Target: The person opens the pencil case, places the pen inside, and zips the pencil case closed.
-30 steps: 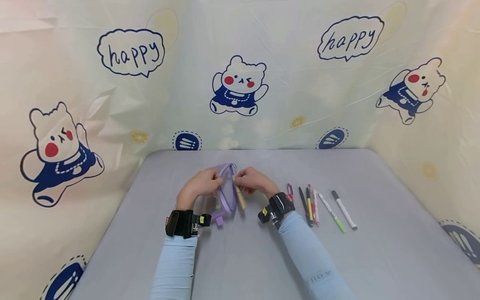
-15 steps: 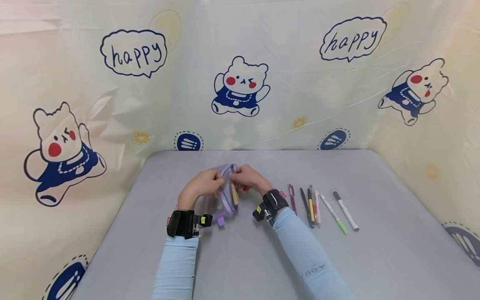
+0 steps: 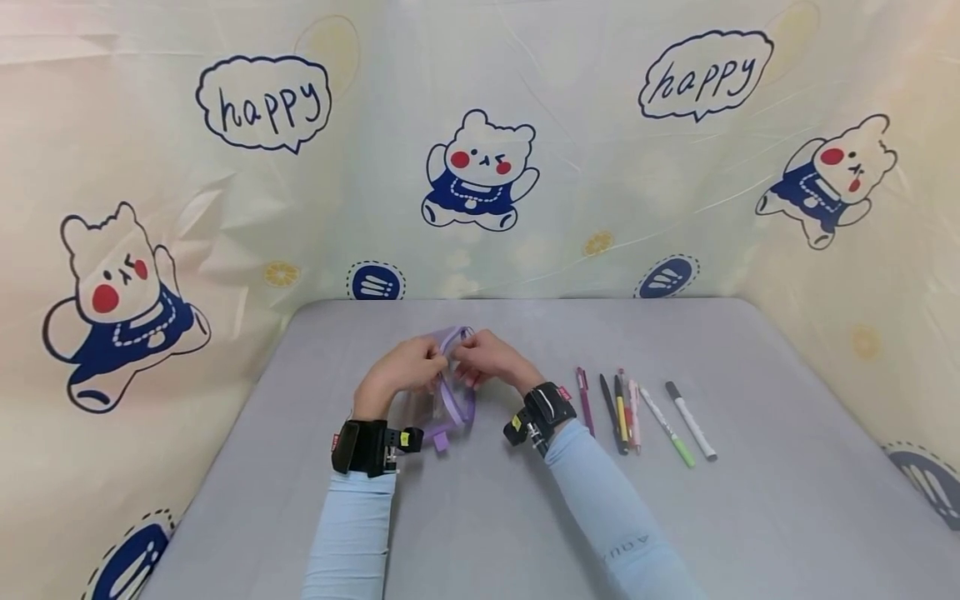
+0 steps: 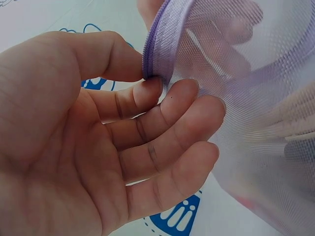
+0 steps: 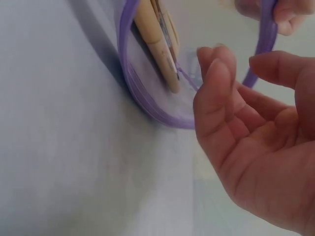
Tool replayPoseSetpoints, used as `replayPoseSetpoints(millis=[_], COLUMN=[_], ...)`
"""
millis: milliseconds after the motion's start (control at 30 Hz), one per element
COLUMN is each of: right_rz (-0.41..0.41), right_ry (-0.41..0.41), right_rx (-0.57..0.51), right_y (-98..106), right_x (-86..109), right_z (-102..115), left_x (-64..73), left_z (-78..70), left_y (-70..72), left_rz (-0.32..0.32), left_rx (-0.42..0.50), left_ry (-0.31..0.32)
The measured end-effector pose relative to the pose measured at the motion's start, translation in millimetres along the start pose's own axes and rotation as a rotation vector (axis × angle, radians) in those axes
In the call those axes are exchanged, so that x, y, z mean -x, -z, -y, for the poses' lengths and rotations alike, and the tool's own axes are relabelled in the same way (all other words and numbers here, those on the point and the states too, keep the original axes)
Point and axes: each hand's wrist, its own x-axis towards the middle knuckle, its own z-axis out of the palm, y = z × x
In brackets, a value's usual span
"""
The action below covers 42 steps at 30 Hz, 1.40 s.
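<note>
"So, what is the left hand (image 3: 405, 364) doing?"

"Its thumb and index finger are pinching the zipped rim (image 4: 160, 49) of a purple mesh pouch (image 3: 453, 406), and its other fingers are curving loosely beside the mesh."

"And the right hand (image 3: 491, 358)?"

"Its fingers are bending gently at the pouch's mouth, and its thumb is standing apart from them, leaving a wide gap. Whether they are touching the mesh, I'm not managing to tell."

"Where is the pouch lying?"

"It's resting on the grey table (image 3: 480, 517), towards the far edge, its mouth gaping to the right. A tan pen (image 5: 156, 46) is lying inside, beside slim things I'm not making out."

"What's lying nearby?"

"Well to the right, a dark red pen (image 3: 585, 402), a black pen (image 3: 612, 414) and several others are lying loosely side by side, a grey-capped white pen (image 3: 691, 422) sitting outermost."
</note>
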Motion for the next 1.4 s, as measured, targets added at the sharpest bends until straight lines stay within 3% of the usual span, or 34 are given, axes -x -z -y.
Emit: replayPoseSetpoints(millis=[267,700,1233,1400], right_rz=[0.003,-0.032,-0.105,-0.165], right_ry=[0.034,-0.033,-0.147,-0.203], right_rx=[0.180,0.371,0.443,0.469], right_y=[15,36,59,68], right_x=[16.4,43.6,64.6,73.0], right_z=[-3,-7,-26,-30], left_x=[-2.6,-3.1,-5.3,-7.0], left_z=[3.0,1.1,1.5,4.4], left_y=[-2.3,-2.3,-4.8,-6.2], left_rz=[-0.008,-0.006,0.009,0.012], left_rx=[-0.020,0.000,0.004,-0.004], left_ry=[-0.003,-0.013,-0.029,-0.035])
